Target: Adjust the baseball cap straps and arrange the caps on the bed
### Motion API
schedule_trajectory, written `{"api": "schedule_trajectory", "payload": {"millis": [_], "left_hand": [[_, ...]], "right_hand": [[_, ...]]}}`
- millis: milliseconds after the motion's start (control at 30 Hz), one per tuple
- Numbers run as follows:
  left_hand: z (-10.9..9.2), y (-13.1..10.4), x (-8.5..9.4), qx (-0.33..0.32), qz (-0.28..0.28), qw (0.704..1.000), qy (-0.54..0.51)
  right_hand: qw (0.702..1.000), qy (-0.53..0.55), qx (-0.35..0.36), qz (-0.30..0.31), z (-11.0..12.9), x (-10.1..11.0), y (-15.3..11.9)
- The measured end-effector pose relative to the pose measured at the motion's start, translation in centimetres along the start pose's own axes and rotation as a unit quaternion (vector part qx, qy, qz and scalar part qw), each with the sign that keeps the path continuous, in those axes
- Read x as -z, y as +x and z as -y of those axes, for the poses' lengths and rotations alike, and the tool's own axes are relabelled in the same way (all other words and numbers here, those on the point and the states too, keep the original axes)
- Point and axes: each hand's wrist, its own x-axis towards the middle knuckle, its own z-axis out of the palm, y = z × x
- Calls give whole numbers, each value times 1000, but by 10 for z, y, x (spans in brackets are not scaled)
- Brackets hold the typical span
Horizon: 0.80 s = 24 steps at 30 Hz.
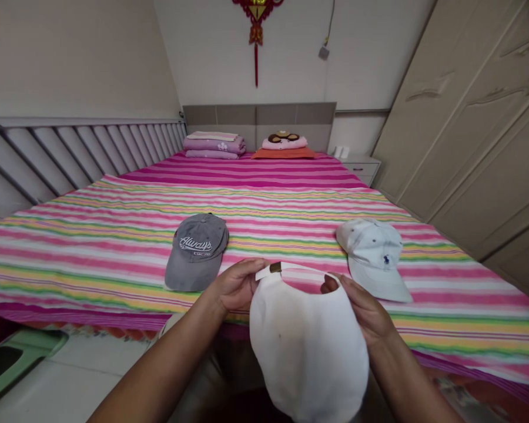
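Bed (273,217) bears caps (197,252) (375,257); hands (238,286) (368,308) hold white cap (308,352).

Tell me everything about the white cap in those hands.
The white cap looks like cloth, with a faint brownish patch and tiny dark speck on it. Its back strap, with a brassy buckle, spans an arched opening, uppermost. The left hand holds it near the buckle, the right hand opposite, by the bed's near edge. I can't make out its brim.

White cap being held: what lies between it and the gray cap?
The left hand holding the white cap, and some striped bedspread, in the head view.
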Motion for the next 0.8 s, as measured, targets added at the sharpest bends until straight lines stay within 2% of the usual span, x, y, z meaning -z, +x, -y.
{"api": "schedule_trajectory", "payload": {"millis": [100,233,333,400,600,800], "left_hand": [[-2,-3,5,-27,18,999,-29],[13,-3,12,-2,48,996,-77],[22,-1,13,-28,35,994,-105],[20,0,15,-42,21,993,-111],[9,8,29,-48,13,983,-178],[12,16,31,-54,26,981,-184]], "right_hand": [[999,27,8,-18,4,-5,0],[998,-53,2,-23,9,-8,9],[994,-97,-48,5,11,-4,16],[994,-97,-54,24,9,5,19],[998,23,18,57,-6,29,20],[989,125,75,22,-10,19,25]]}}
